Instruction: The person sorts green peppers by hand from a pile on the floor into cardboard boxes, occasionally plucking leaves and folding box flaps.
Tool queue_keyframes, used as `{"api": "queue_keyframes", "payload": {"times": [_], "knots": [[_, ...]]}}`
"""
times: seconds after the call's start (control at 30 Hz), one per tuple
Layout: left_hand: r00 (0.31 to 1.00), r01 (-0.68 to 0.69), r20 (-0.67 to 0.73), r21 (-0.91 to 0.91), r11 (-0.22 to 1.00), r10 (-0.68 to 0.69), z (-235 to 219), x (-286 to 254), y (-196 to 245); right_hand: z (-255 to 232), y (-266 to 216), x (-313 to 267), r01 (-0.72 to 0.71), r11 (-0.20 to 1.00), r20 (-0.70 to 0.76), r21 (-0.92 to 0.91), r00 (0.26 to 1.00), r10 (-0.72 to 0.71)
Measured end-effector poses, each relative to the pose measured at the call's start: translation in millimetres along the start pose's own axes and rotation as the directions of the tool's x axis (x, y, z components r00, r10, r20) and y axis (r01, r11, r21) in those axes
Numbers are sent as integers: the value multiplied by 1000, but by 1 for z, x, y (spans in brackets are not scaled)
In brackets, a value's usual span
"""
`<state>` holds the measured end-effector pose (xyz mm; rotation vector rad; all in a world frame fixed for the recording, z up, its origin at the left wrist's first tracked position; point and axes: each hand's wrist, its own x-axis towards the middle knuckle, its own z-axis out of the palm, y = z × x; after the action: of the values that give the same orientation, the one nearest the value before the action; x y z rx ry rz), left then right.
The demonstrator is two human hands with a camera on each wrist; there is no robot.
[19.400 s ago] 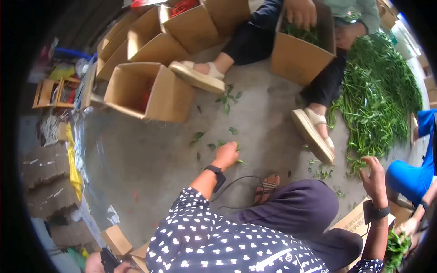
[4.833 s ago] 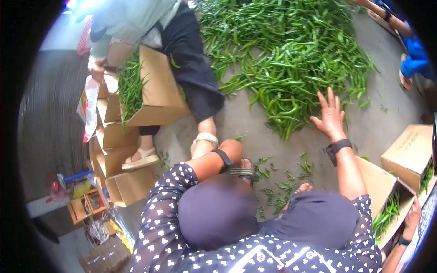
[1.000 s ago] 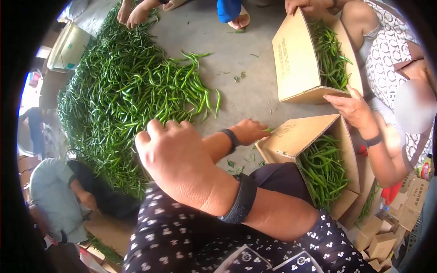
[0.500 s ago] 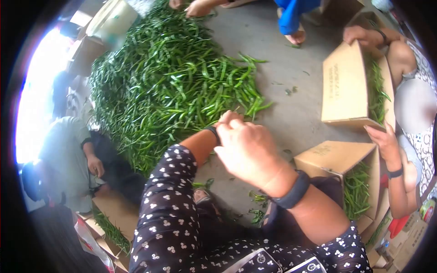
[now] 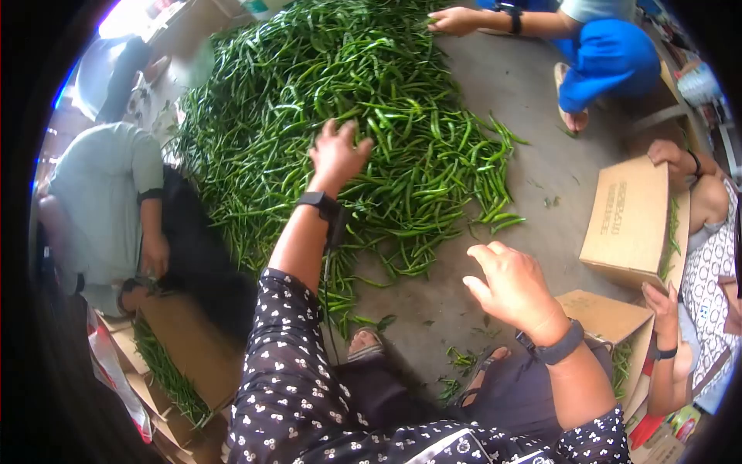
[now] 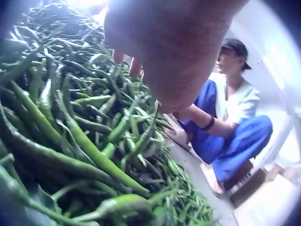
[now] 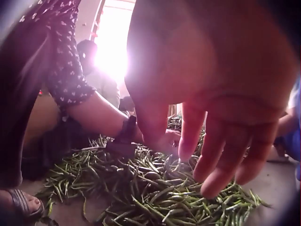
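Observation:
A broad heap of green chilli peppers (image 5: 417, 155) covers the floor in the head view. The left hand (image 5: 338, 157) is over the middle of the heap, fingers spread and loosely bent, with no pepper visible in it. In the left wrist view that hand (image 6: 164, 56) hangs over long peppers (image 6: 89, 146), most of its fingers hidden behind the palm. Right of the heap's near edge, the right hand (image 5: 514, 286) hovers above the floor. Seen from its wrist, the right hand (image 7: 221, 108) has its fingers hanging apart, holding nothing, with peppers (image 7: 164, 188) beyond it.
Cardboard boxes with peppers stand at the right, one a tan box (image 5: 626, 220) gripped by another person. At the lower left, a person sits beside another box (image 5: 189, 348). Someone in blue trousers (image 5: 610, 66) crouches at the upper right. Loose leaves (image 5: 461, 358) lie by the feet.
The hands, close together half a second ago, are now apart: the left has reached forward over the heap, the right has moved rightward. The head view has shifted, showing more of the crouching person in blue.

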<state>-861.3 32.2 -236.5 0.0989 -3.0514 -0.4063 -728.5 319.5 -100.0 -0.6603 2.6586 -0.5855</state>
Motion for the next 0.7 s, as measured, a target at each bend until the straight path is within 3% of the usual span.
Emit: {"api": "queue_keyframes", "payload": {"times": [0.03, 0.07, 0.17, 0.23, 0.3, 0.37, 0.43, 0.5, 0.53, 0.57, 0.6, 0.7], "knots": [[970, 138, 199, 33, 990, -142, 0, -11, 7, 2, 1, 3, 17, 1000, 8, -2, 1000, -17], [939, -6, 338, 198, 980, -62, 0, -26, 15, 3, 1, 4, 11, 1000, 34, -21, 999, -10], [965, -69, 257, 19, 997, 62, 6, -71, 25, 6, -2, 11, 19, 999, 60, -39, 998, -17], [942, -103, 302, -146, 984, 144, 2, -88, 25, 8, -5, 14, 34, 999, 60, -40, 998, -32], [889, -202, 387, -151, 968, 246, -10, -104, 33, 9, -12, 16, 98, 995, 38, 0, 994, -98], [888, -280, 325, -178, 943, 325, -17, -105, 32, 10, -18, 19, 89, 996, 77, -5, 993, -88], [798, -272, 423, -382, 883, 429, -17, -80, 19, 11, -21, 18, 72, 997, 120, -16, 990, -70], [955, -210, 128, -345, 915, 268, -17, -50, 5, 12, -21, 16, 89, 996, 130, -20, 988, -86], [987, -97, 96, -303, 948, 132, -33, -35, 6, 11, -20, 15, 86, 996, 127, -27, 988, -82], [990, -140, -43, -215, 966, 134, -31, -18, -3, 11, -18, 15, 79, 997, 132, -25, 988, -75], [994, -100, -60, -150, 984, 92, -28, -5, -12, 12, -16, 14, 71, 997, 137, -21, 988, -68], [986, -158, -54, -1, 987, 157, -6, 21, -24, 15, -9, 13, 93, 995, 86, -27, 992, -90]]}}
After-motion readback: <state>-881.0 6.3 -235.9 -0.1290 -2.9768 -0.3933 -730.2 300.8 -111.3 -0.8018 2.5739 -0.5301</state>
